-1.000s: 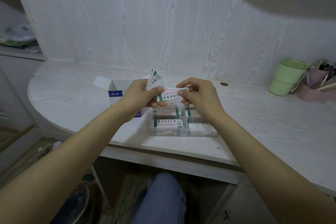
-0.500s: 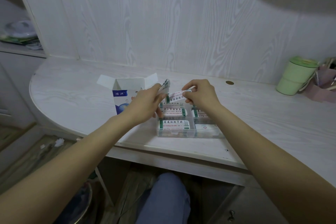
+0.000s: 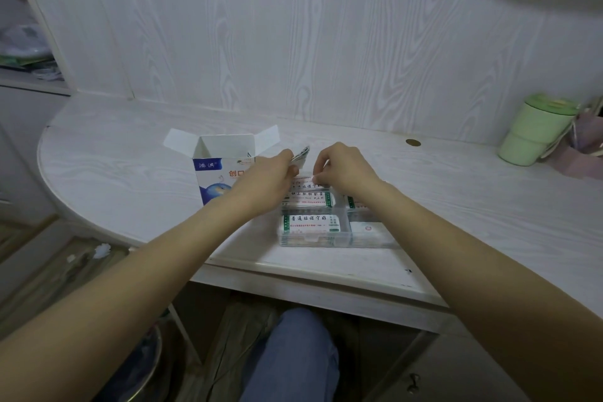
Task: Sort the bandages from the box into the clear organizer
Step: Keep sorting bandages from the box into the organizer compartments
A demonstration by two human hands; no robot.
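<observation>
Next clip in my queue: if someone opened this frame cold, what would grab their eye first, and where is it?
Two bare forearms converge at centre, where the right hand lowers a white printed bandage strip into the clear plastic compartmented organizer. The left hand holds a small fan of spare bandages beside it. Left of them stands the open blue-and-white cardboard box; a pale green lidded cup sits far right.

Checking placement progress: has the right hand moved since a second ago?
Yes. The right hand has come down with its bandage, from above the clear organizer into its far compartment.
</observation>
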